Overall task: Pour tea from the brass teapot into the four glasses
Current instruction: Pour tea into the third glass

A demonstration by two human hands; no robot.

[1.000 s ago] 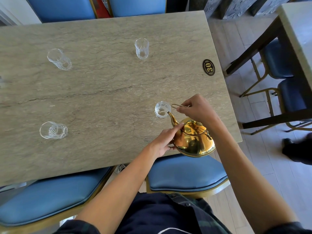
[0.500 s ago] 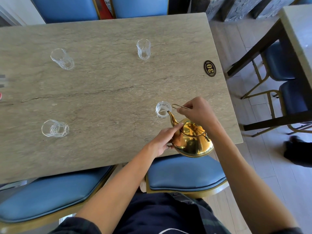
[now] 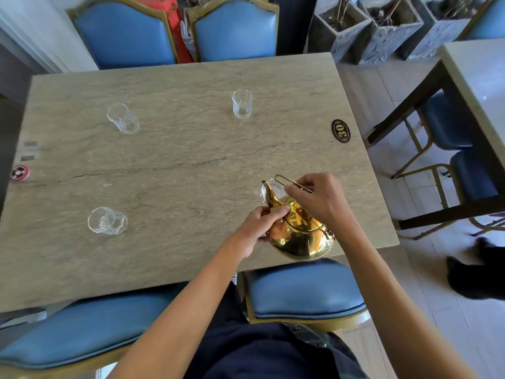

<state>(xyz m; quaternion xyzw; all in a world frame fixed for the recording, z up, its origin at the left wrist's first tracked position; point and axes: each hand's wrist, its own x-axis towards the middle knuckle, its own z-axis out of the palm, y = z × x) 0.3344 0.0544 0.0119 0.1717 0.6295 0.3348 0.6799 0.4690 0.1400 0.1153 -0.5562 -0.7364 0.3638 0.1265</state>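
The brass teapot (image 3: pixel 299 237) hangs tilted over the table's near right edge, its spout over a clear glass (image 3: pixel 266 191) that the spout and my hand partly hide. My right hand (image 3: pixel 319 199) grips the teapot's thin wire handle. My left hand (image 3: pixel 258 228) presses its fingers on the teapot's lid and side. Three other clear glasses stand apart on the stone table (image 3: pixel 175 165): one at the near left (image 3: pixel 107 221), one at the far left (image 3: pixel 123 118), one at the far middle (image 3: pixel 242 103).
A black oval "30" plaque (image 3: pixel 340 130) lies near the table's right edge. A small red disc (image 3: pixel 19 173) sits at the left edge. Blue chairs (image 3: pixel 306 289) stand around the table. A second table (image 3: pixel 475 77) and grey planters (image 3: pixel 390 28) are to the right.
The teapot's spout has risen and moved further over the near right glass. My head has lifted, showing more of the room. Both hands keep their hold.
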